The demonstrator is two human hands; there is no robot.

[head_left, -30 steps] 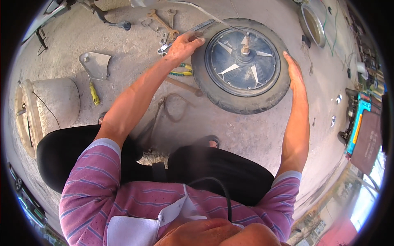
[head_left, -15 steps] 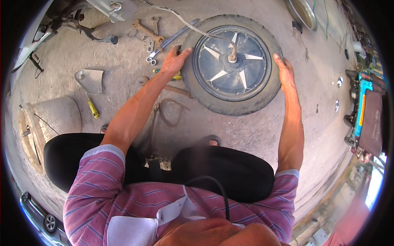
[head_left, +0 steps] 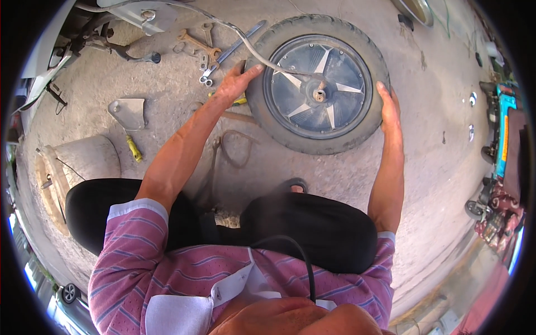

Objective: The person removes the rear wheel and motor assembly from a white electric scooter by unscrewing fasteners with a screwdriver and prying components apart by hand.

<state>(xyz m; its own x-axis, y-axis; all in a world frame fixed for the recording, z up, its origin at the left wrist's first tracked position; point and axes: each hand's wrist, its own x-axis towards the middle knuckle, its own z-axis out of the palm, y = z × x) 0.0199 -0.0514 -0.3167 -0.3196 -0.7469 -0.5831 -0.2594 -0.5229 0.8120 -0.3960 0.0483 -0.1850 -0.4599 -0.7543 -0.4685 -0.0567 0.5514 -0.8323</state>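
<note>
A motor wheel with a dark tyre (head_left: 270, 118) and a hub bearing pale star-like spokes (head_left: 294, 80) is between my two hands. A grey cable (head_left: 223, 23) runs from the upper left across the tyre to the stub axle (head_left: 319, 95) at its centre. My left hand (head_left: 234, 82) grips the tyre's left side, thumb on the sidewall, the other fingers partly hidden. Holding the opposite side, my right hand (head_left: 389, 106) has its thumb on the sidewall and its fingers along the tread.
Left of the wheel lie an open-ended spanner (head_left: 199, 44), a long blue-grey bar (head_left: 241, 42) and yellow-handled screwdrivers (head_left: 240, 101). A metal plate (head_left: 130, 113), another yellow screwdriver (head_left: 134, 149) and a whitish bucket (head_left: 89, 159) are farther left. A teal cart (head_left: 504, 137) stands far right.
The wheel has turned slightly clockwise and tilted, with both hands still on it. Its cable now arches farther to the left. The whole view has shifted a little.
</note>
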